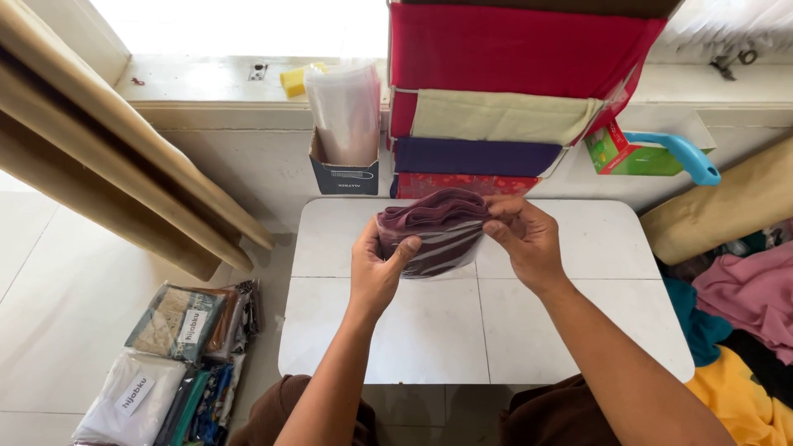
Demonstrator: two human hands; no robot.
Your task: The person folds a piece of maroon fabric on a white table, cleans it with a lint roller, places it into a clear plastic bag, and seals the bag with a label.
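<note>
Two hands hold one folded maroon cloth (431,231) in a clear plastic bag above the far half of the white table (429,330). Our left hand (376,268) grips the bag's edge at 9 o'clock, thumb across the front, remaining fingers curled behind and hidden. Our right hand (524,239) pinches the bag's upper edge at 3 o'clock, fingertips pressed together on the plastic. The cloth is lifted clear of the table top, tilted toward us.

On the floor at 8 o'clock lie several flat packed bags (169,363) of cloth with paper labels. At 4 o'clock a heap of loose cloths (743,330) shows pink, teal and yellow.

Beyond the table at 12 o'clock hang stacked cloths (496,83) in red, cream and purple. At 11 o'clock a dark box (343,175) holds upright clear bags (345,111). At 2 o'clock sit a green carton (615,153) and a blue handle (681,153).
</note>
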